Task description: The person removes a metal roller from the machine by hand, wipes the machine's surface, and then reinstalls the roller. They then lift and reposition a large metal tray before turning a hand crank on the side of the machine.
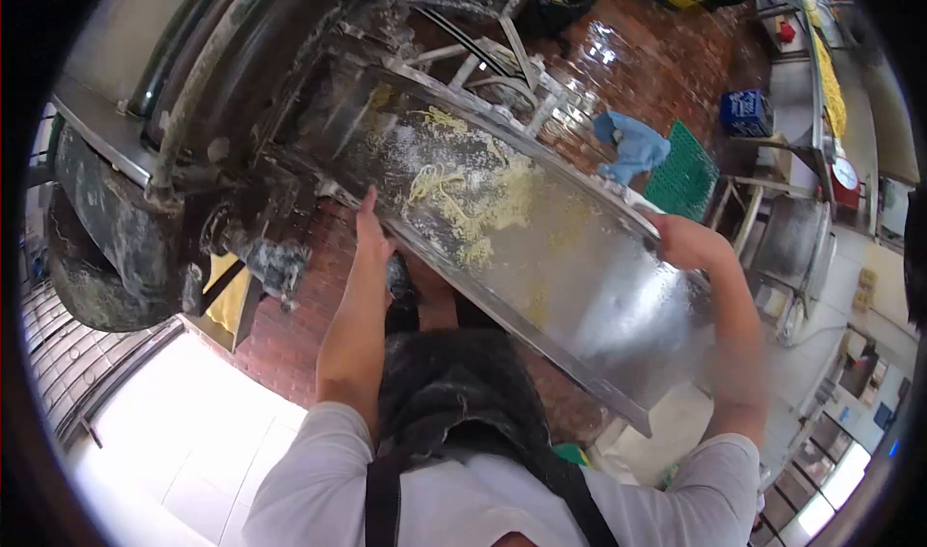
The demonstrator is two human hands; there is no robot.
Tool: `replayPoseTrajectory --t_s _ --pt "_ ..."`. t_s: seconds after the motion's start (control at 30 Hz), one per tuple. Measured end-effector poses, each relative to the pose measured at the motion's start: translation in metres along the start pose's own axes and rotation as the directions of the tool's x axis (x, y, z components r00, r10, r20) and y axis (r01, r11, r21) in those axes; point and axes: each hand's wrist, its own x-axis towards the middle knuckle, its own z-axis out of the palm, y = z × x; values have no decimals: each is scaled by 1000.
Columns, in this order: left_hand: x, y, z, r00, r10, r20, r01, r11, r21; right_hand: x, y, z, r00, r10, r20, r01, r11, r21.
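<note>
A long metal tray (608, 286) with raised rims stretches across the middle, tilted in view, its far-left end beside a dark machine. Pale noodle strands (436, 182), crumbs and flour lie scattered over its left half. My left hand (371, 230) is closed on the near rim, thumb up along the edge; its other fingers are mostly hidden. Around the far rim, towards the right end, my right hand (690, 245) is wrapped with its fingertips out of sight.
A large flour-caked machine (183, 161) fills the left side. Beyond the tray, a blue cloth (632, 146), a green mat (684, 172) and a blue box (745, 112) are on or near the red-brown brick floor (642, 59). A dial scale (844, 174) stands at the right.
</note>
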Motion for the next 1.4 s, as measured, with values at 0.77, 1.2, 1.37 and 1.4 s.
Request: replayPoseTrajectory --t_s 0.77,1.2,1.37,1.4 --pt "-64 -169 -28 941 -331 -74 321 940 -114 -166 -26 61 907 416 -60 -400 898 182" --pt "107 -107 104 979 42 199 20 954 -300 -127 -87 203 615 89 -784 -209 976 -53" --pt "124 -107 126 971 40 235 37 948 -316 -117 -77 237 470 56 -881 -232 971 -63" --pt "128 -106 130 970 41 240 39 947 -320 -117 -76 239 464 44 -885 -231 970 -73"
